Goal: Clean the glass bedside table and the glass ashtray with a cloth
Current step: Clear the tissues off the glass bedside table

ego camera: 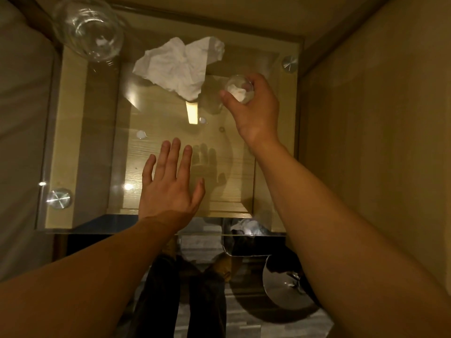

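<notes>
On the glass bedside table (80,147), seen from straight above, a crumpled white cloth (178,67) lies on the far half of the top, a little left of centre. Neither hand touches it.

The left hand (170,184) is spread flat over the near middle of the glass, fingers straight and slightly fanned, holding nothing. Its faint reflection shows just to its right, and whether the palm actually touches the surface cannot be told. The cloth lies well beyond its fingertips.

The right hand (256,111) reaches to the far right part of the top, where its thumb and curled fingers grip a small clear glass (239,90) with a white wad inside. This glass sits just beside the cloth's right lower corner, near but apart from it.

At the far left corner stands a wide round glass vessel, by its look the glass ashtray (87,30), with a small white scrap in it. It is well apart from both hands and close to the cloth's left edge.

Two pale spots (141,134) mark the glass between the left hand and the cloth. Round metal caps (59,198) pin the pane at the near left and far right corners over a light wooden cabinet (170,215). Pale bedding (22,118) lies along the left side.
</notes>
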Action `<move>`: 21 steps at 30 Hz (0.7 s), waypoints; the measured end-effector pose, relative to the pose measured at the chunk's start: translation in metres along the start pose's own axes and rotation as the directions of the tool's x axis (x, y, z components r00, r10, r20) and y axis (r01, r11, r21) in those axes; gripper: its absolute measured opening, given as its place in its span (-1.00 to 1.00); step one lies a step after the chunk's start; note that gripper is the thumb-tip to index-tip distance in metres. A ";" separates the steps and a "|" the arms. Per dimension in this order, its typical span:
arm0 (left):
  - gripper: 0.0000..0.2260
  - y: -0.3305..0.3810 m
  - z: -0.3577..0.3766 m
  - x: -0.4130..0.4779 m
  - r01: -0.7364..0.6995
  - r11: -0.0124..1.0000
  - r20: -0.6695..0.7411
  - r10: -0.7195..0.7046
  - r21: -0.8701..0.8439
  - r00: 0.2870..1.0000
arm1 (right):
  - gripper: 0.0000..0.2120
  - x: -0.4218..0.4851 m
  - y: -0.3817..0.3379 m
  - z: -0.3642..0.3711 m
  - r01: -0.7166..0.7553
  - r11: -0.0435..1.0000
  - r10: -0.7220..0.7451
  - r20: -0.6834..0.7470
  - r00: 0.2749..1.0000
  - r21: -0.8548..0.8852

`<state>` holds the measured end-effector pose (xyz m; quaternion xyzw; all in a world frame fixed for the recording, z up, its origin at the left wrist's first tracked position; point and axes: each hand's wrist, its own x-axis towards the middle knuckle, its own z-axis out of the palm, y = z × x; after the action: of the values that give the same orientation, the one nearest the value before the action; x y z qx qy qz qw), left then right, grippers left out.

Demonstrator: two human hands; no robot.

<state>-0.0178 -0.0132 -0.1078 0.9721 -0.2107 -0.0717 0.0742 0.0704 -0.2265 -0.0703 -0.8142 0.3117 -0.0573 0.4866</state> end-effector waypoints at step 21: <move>-0.38 0.004 -0.004 -0.002 0.013 1.000 0.006 -0.013 -0.027 1.000 | -0.58 -0.283 0.112 -0.081 -0.498 0.837 0.539 -0.178 0.823 0.228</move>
<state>-0.0205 -0.0157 -0.1026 0.9721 -0.2035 -0.0781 0.0862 -0.2387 -0.1658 -0.0612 -0.6407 0.5710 -0.0448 0.5112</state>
